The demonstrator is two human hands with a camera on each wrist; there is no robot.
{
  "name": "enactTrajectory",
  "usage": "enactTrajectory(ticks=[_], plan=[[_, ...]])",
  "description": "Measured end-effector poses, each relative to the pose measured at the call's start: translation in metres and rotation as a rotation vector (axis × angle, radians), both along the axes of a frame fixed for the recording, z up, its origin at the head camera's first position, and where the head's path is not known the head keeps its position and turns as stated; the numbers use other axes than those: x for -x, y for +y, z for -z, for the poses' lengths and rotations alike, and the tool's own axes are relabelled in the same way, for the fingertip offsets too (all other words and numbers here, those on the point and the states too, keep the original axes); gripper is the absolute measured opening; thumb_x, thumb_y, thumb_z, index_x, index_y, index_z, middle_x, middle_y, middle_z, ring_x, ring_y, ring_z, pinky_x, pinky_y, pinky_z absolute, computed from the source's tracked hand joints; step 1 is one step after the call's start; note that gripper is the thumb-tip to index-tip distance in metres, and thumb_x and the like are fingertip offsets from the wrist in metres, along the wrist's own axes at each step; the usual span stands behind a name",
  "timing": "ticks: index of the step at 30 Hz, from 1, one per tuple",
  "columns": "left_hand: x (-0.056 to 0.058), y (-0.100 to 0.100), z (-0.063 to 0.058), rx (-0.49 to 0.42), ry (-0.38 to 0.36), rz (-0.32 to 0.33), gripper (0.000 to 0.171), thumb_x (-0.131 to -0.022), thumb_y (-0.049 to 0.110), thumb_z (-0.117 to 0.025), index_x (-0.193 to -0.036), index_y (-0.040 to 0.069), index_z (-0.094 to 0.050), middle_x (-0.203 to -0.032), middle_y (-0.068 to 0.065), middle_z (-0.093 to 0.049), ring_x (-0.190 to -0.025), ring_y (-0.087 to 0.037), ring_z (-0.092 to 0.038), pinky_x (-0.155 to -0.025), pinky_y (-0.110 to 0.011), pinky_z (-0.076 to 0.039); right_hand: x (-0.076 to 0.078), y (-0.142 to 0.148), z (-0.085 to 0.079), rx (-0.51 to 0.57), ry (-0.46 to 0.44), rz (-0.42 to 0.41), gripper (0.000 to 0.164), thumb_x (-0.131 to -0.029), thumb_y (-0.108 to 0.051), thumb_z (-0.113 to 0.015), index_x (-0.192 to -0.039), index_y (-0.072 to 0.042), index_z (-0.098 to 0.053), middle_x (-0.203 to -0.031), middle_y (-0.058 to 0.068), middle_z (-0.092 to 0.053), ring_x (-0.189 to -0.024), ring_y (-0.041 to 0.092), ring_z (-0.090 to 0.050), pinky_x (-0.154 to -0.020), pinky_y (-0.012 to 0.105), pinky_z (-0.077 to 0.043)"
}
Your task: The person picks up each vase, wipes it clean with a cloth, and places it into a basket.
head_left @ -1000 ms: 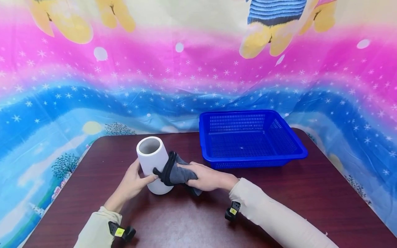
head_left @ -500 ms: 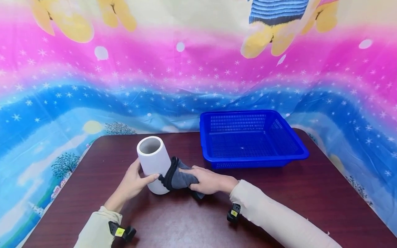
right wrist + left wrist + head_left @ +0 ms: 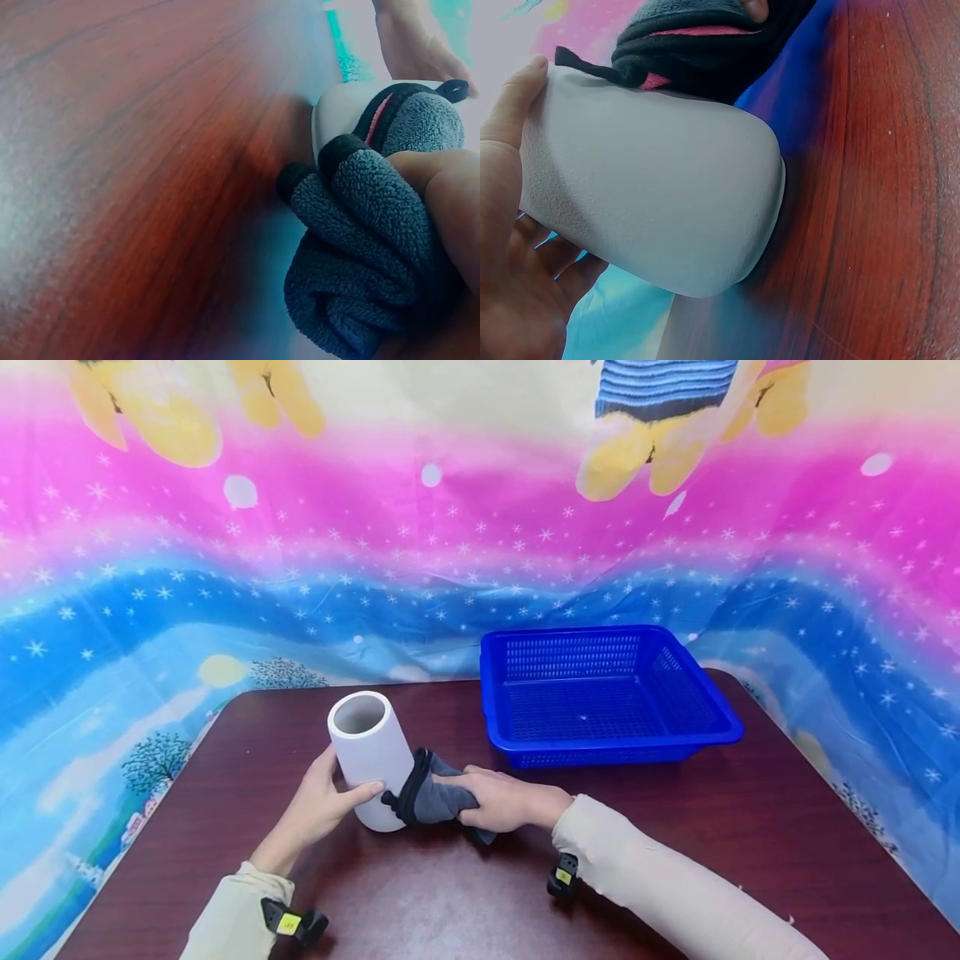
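A white vase (image 3: 367,752), wide-mouthed and slightly tapered, stands on the table just left of the middle. My left hand (image 3: 318,802) grips its left side, the thumb across the front and the fingers behind; the left wrist view shows the curled fingers under the white wall (image 3: 652,180). In my right hand (image 3: 498,797) is a bunched grey cloth (image 3: 442,797) with a black edge and a small black loop. The cloth presses against the lower right side of the vase. In the right wrist view, fluffy folds of the cloth (image 3: 367,217) hang below the hand.
A blue perforated plastic basket (image 3: 600,747) stands at the back right of the dark red-brown table (image 3: 675,843). Behind the table hangs a colourful printed cloth backdrop (image 3: 420,577).
My right hand with the cloth has slid a little down the right side of the vase, then nearly stopped. My left hand and the vase have hardly moved.
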State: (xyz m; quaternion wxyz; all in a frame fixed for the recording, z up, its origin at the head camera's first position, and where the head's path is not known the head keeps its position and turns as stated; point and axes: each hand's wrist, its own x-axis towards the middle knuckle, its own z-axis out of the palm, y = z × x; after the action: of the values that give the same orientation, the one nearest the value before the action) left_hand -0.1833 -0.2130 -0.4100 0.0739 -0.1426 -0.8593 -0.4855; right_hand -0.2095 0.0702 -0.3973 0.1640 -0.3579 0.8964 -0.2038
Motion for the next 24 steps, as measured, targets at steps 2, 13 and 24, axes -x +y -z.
enactTrajectory(ticks=[2, 13, 24], plan=[[-0.0003, 0.0007, -0.0001, -0.010, -0.008, 0.000, 0.072, -0.087, 0.020, -0.080, -0.147, 0.011, -0.042, -0.138, -0.016, -0.059, -0.120, -0.034, -0.061, -0.098, -0.055, -0.053, -0.0002, 0.0003, 0.0008, -0.013, 0.002, 0.002, 0.067, -0.093, -0.018, -0.065, -0.154, -0.033, -0.042, -0.125, 0.005, -0.063, -0.101, 0.011, -0.053, -0.088, 0.028, -0.049], [-0.0017, 0.0010, -0.0015, 0.020, 0.007, -0.011, 0.069, -0.087, 0.020, -0.079, -0.145, 0.009, -0.044, -0.135, -0.016, -0.061, -0.118, -0.032, -0.062, -0.097, -0.052, -0.054, -0.0023, 0.0000, 0.0045, -0.079, -0.021, 0.021, 0.065, -0.094, -0.019, -0.066, -0.154, -0.030, -0.043, -0.130, 0.008, -0.062, -0.105, 0.012, -0.056, -0.094, 0.030, -0.050], [0.0006, 0.0001, -0.0014, 0.006, 0.003, -0.003, 0.070, -0.086, 0.019, -0.080, -0.145, 0.010, -0.044, -0.135, -0.013, -0.061, -0.118, -0.029, -0.062, -0.096, -0.048, -0.055, -0.0024, -0.0016, 0.0068, -0.153, -0.015, 0.028, 0.066, -0.093, -0.023, -0.068, -0.152, -0.039, -0.043, -0.122, 0.006, -0.064, -0.102, 0.011, -0.057, -0.093, 0.030, -0.050]])
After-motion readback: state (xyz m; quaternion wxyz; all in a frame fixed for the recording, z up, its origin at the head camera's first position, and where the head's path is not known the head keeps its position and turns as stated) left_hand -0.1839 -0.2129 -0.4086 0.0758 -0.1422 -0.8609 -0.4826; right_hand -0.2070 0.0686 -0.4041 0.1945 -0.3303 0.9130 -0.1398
